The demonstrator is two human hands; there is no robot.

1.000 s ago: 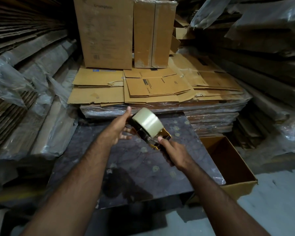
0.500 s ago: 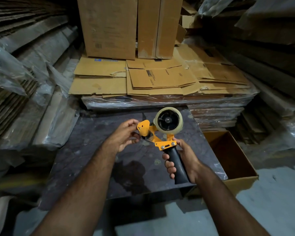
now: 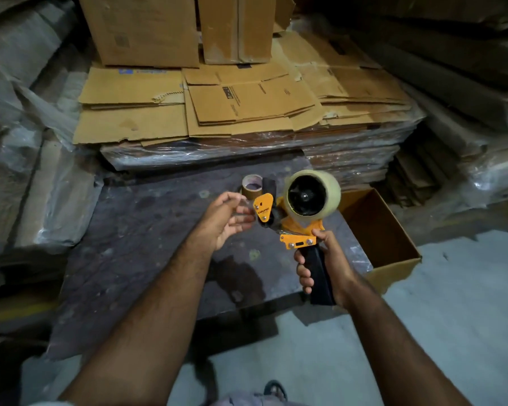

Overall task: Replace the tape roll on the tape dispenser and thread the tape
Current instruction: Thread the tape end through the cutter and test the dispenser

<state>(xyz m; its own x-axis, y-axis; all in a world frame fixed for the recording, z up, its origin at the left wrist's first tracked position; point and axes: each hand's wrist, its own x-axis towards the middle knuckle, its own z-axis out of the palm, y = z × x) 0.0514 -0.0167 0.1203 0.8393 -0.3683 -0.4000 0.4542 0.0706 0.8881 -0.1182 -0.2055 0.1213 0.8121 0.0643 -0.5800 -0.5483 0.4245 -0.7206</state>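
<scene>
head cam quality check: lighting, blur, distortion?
Head view: dim and warm, corners falling to black; wide-angle bowing curves the cardboard stacks at the edges; left hand slightly motion-blurred; tape roll and dispenser fairly sharp; faint glare on plastic wrap.

Dim overall; brightest at centre, dark blurred edges bowed by the wide lens, glare on plastic wrap [image 3: 159,152]

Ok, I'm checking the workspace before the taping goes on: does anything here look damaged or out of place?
One thing: a flattened carton on the stack behind the table has a torn, ragged edge near its right side. The empty tape core on the table looks simply set aside.
</scene>
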